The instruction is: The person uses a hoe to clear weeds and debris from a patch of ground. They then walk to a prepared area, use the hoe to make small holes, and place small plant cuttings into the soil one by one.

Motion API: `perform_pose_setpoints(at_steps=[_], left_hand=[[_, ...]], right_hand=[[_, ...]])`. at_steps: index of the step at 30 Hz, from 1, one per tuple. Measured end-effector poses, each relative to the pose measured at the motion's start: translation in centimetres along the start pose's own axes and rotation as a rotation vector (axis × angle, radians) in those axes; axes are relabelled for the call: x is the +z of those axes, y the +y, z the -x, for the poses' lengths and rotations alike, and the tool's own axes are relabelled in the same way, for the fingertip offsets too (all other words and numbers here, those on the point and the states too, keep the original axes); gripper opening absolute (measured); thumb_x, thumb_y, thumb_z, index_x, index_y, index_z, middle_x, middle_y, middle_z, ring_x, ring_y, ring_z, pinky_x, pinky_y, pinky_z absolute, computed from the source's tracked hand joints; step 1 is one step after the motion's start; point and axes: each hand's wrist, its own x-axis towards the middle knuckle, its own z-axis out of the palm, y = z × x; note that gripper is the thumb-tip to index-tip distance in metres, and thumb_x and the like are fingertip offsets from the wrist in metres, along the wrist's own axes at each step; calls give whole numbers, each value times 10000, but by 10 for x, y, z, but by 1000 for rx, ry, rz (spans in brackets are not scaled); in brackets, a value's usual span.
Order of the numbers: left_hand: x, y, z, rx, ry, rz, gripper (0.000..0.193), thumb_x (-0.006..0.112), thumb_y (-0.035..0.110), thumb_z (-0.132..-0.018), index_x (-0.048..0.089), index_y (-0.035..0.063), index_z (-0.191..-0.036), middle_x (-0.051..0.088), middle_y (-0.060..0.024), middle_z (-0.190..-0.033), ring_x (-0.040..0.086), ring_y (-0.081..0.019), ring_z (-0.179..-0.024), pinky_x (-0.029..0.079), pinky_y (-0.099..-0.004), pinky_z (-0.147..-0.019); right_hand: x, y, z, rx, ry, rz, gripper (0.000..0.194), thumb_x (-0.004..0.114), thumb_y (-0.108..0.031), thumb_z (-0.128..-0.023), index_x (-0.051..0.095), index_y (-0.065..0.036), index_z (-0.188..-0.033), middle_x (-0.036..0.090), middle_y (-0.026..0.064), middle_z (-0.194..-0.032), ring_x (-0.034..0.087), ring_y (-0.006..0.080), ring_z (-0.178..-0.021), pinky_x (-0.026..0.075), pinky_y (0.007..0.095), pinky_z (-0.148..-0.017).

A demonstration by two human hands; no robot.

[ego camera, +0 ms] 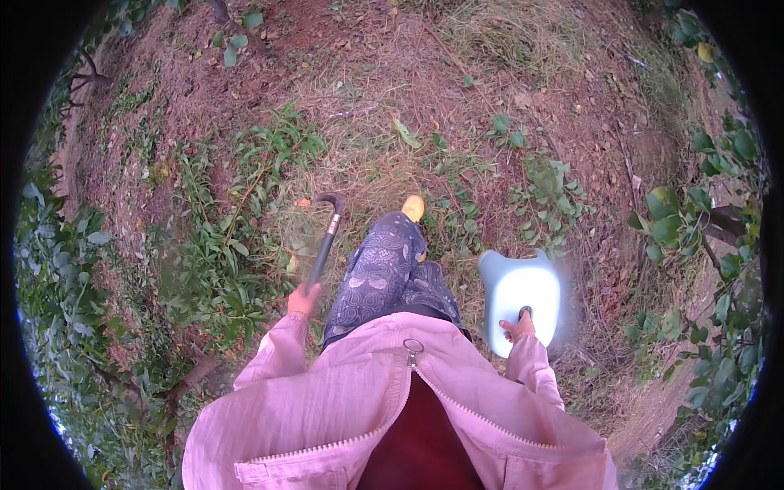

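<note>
My left hand (303, 300) grips the lower end of a sickle-like hand tool (321, 251). Its dark handle slants up and away, with a shiny metal collar below a dark, curved head. On the other side, my right hand (519, 327) holds a pale blue plastic stool (520, 282) through the hole in its seat. Glare whitens most of the seat, and two stubby legs show at its far edge. Between the two hands are patterned dark trousers (373, 275) and a yellow shoe (414, 208) on the ground.
Leafy weeds (226, 257) grow thickly to the left, beside a bare branch (190, 376). Low green plants (548, 196) lie ahead of the stool. Leafy branches (667, 220) reach in from the right. Reddish soil (294, 67) with dry grass (514, 40) stretches ahead.
</note>
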Motion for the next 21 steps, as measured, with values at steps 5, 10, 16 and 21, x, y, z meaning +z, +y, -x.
perform_pose_setpoints(at_steps=[5,10,16,21], left_hand=[[0,76,-43,-35,-72,-190,518,566,511,-758,598,48,-988,616,-200,-775,603,-342,-775,450,-411,-707],[4,169,-112,-29,-162,-243,493,551,512,-772,597,61,-966,614,-158,-744,602,-296,-720,447,-402,-680],[1,234,-184,-144,-225,-294,516,536,537,-773,587,58,-956,607,-171,-727,604,-310,-720,450,-410,-659],[-13,262,-217,-111,-112,-321,397,570,415,-801,590,38,-924,546,-65,-569,527,-163,-508,414,-322,-482]], right_hand=[[-25,-72,-27,-68,93,47,732,783,-116,-595,382,34,-1188,600,161,-856,554,185,-458,443,304,-393],[-49,-187,-81,-141,104,159,722,779,-177,-610,389,49,-1174,603,173,-890,580,202,-479,473,298,-417],[-50,-391,-157,-244,23,323,686,754,-267,-647,410,65,-1139,591,197,-945,623,241,-624,518,311,-535],[-10,-560,-222,-429,20,529,752,717,-427,-645,419,22,-1171,567,207,-1034,571,314,-949,450,360,-838]])
